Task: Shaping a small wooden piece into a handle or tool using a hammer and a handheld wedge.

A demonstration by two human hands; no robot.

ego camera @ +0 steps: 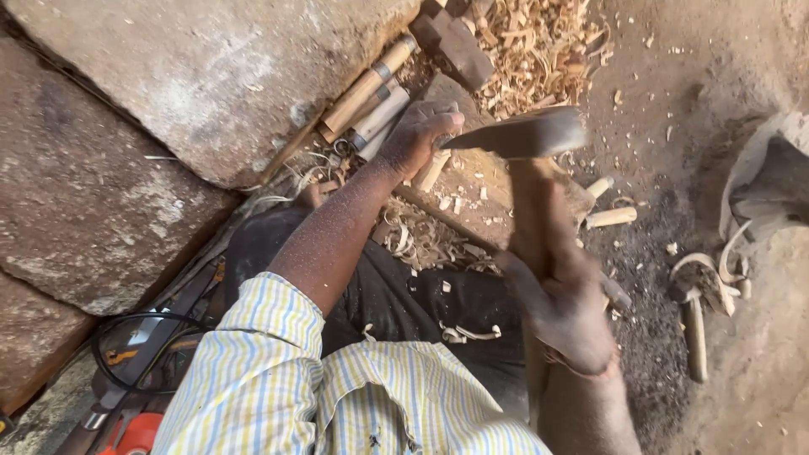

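At frame centre, the right hand (566, 312) fingers close around the hammer (531, 168), seemingly top-heavy, gripped low on its handle; the left hand (419, 139) pinches a stiff wooden chisel (432, 171).

We've got big rough stone slabs (211, 76) filling the upper left, and wooden-handled tools (371, 97) lying against their edge. We see a heap of pale wood shavings (539, 50) at the top, with a dark wooden block (459, 42) beside it. A black cable (126, 350) loops at lower left, near an orange power tool (131, 434).
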